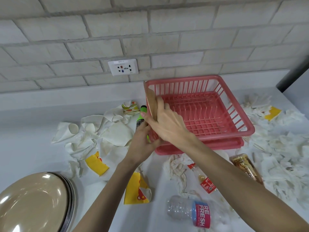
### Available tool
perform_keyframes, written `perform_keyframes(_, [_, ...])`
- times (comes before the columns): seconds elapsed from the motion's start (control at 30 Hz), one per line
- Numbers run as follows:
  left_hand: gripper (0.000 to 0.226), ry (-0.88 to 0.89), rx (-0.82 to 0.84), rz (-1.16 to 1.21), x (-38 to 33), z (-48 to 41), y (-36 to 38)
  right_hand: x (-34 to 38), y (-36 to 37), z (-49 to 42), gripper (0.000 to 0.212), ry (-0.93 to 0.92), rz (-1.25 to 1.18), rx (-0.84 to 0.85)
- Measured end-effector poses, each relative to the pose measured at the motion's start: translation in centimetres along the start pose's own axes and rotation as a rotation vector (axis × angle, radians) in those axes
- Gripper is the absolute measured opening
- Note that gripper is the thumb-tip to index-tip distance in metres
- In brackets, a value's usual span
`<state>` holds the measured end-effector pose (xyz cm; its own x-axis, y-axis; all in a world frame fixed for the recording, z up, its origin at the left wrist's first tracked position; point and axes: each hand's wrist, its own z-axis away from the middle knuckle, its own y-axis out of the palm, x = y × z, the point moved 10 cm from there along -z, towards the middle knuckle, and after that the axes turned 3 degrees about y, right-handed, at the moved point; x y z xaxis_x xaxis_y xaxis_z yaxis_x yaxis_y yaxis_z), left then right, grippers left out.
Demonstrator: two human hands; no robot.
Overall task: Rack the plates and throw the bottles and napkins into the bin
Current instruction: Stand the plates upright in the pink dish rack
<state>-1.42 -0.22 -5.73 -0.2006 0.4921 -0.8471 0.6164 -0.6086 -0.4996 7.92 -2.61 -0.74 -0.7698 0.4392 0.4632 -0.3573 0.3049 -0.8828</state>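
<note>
A beige plate [151, 102] stands on edge at the left wall of the pink dish rack [234, 104]. My right hand [168, 124] grips its upper edge, fingers inside the rack. My left hand [142, 144] holds the plate's lower edge from below, outside the rack's near left corner. A stack of beige plates [33, 203] sits at the bottom left. A clear bottle with a pink and blue label [189, 210] lies near the front. A green bottle [141, 117] lies behind my hands. A small red-labelled bottle [206, 180] lies under my right forearm.
Crumpled white napkins [107, 129] and yellow printed paper cups [96, 163] litter the white counter left of the rack. More napkins [284, 148] pile up on the right, beside a brown wrapper [245, 166]. A brick wall with a socket [122, 66] stands behind.
</note>
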Motion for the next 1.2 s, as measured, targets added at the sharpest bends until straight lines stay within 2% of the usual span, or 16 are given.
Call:
perform_keyframes(0.13, [0.024,0.006,-0.094,-0.053,0.8,0.2,-0.3,0.0,0.9,0.6,0.085,0.004,-0.036,0.041])
perform_keyframes(0.4, [0.030,0.063,-0.109,-0.093,-0.3,0.4,-0.7,-1.0,0.8,1.5,0.078,-0.011,-0.148,0.082])
perform_keyframes(0.53, [0.018,0.089,-0.084,-0.154,-0.5,0.3,-0.6,-2.8,0.7,1.8,0.071,0.039,-0.217,0.112])
perform_keyframes(0.83, [0.017,0.049,-0.093,-0.162,0.0,0.4,-0.6,-5.7,1.4,2.5,0.071,0.109,-0.261,0.145])
perform_keyframes(1.1, [0.024,0.012,-0.107,-0.132,0.2,0.7,-0.8,-5.4,1.4,2.7,0.066,0.055,-0.247,0.142])
perform_keyframes(1.2, [0.029,0.002,-0.111,-0.084,0.0,1.3,-1.1,-4.3,0.5,3.1,0.053,-0.028,-0.251,0.083])
